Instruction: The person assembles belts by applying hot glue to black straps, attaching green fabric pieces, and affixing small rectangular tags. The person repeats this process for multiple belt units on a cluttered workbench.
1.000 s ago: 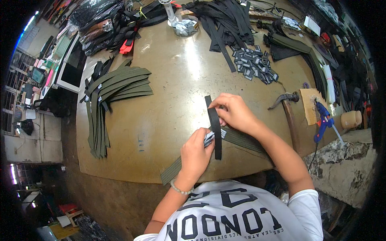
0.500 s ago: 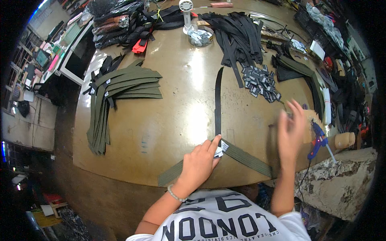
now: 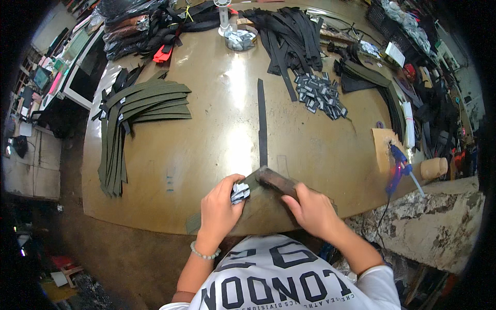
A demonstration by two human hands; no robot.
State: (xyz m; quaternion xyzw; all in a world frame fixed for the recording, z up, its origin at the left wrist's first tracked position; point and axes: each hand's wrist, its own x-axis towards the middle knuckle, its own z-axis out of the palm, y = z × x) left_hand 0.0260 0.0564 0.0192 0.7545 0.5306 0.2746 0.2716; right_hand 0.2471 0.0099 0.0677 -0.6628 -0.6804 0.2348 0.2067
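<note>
Near the table's front edge, an olive-green webbing strap (image 3: 194,223) lies bent, partly hidden under my hands. A black strap (image 3: 262,129) runs straight away from its peak. My left hand (image 3: 218,205) is closed around a small wad of white fabric labels (image 3: 240,192), just left of the peak. My right hand (image 3: 316,211) grips a dark, worn brown bar (image 3: 278,182); its far end rests over where the two straps meet. The bar's exact kind is not clear, and it covers the joint.
A stack of olive straps (image 3: 155,106) lies left. Small black-and-grey tags (image 3: 320,96) are heaped beyond my right hand, below black straps (image 3: 292,41). A blue glue gun (image 3: 398,165) sits on cardboard at the right edge, its cord hanging down. A tub of labels (image 3: 241,40) stands at the back.
My right hand has come down and left from the air and now holds the dark bar over the strap joint. My left hand has drawn off the joint, leftward, holding the labels. The view has shifted slightly.
</note>
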